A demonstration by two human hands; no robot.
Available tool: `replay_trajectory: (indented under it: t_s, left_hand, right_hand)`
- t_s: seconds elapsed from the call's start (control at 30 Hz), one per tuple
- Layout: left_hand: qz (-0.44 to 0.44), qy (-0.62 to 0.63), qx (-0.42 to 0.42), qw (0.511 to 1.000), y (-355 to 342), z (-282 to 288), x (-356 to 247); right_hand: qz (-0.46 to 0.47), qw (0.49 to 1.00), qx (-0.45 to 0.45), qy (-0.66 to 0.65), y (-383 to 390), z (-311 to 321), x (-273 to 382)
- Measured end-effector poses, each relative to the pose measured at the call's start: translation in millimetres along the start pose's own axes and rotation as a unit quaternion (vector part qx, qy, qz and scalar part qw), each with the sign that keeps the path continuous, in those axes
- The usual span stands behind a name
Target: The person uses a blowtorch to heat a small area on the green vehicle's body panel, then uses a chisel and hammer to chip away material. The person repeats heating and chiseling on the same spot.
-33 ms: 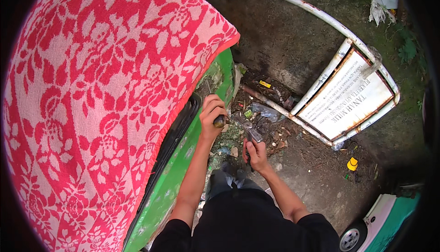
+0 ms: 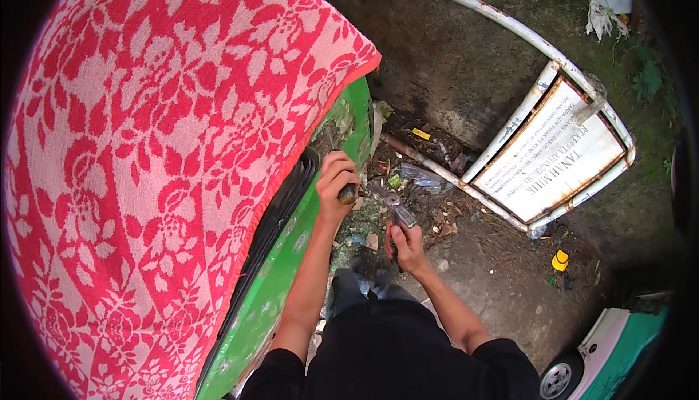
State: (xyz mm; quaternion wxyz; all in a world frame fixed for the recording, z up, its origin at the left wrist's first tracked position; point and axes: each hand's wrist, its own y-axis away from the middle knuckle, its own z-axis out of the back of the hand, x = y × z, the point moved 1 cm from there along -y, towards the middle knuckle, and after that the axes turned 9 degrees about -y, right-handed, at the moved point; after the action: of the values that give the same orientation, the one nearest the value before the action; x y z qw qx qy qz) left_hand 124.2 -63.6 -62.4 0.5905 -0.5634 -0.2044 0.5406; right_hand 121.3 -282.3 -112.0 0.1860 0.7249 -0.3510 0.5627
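My left hand (image 2: 337, 180) is closed around the dark, rounded handle (image 2: 348, 193) of a screwdriver. Its thin metal shaft (image 2: 330, 136) points up toward a worn, grey-patched area at the end of the green vehicle panel (image 2: 357, 101). In my right hand (image 2: 406, 246) is a pair of metal pliers (image 2: 397, 209), jaws angled up and left toward the left hand. The pliers and the screwdriver look apart. A red and pink flowered cloth (image 2: 167, 145) drapes over the vehicle, leaving a black trim edge (image 2: 280, 211) and the green side bare.
A white pipe frame with a rusty-edged sign (image 2: 553, 156) leans at the right. Litter lies on the ground, including a clear plastic piece (image 2: 424, 178) and a yellow scrap (image 2: 560, 260). A wheel (image 2: 559, 379) of another vehicle shows at lower right.
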Motion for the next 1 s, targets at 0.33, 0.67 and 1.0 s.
replay_trajectory:
  t_s: [0.33,0.67,1.0]
  left_hand:
    - [-0.022,0.028,-0.022,0.999,-15,1,6]
    - [-0.011,0.033,-0.051,0.998,-15,-1,5]
    - [0.021,0.059,-0.083,0.995,-16,-2,3]
  right_hand:
    - [0.075,0.993,0.019,0.095,0,-3,4]
    - [0.185,0.955,0.071,0.220,-3,-17,8]
    - [0.237,0.912,0.143,0.304,-18,-28,35]
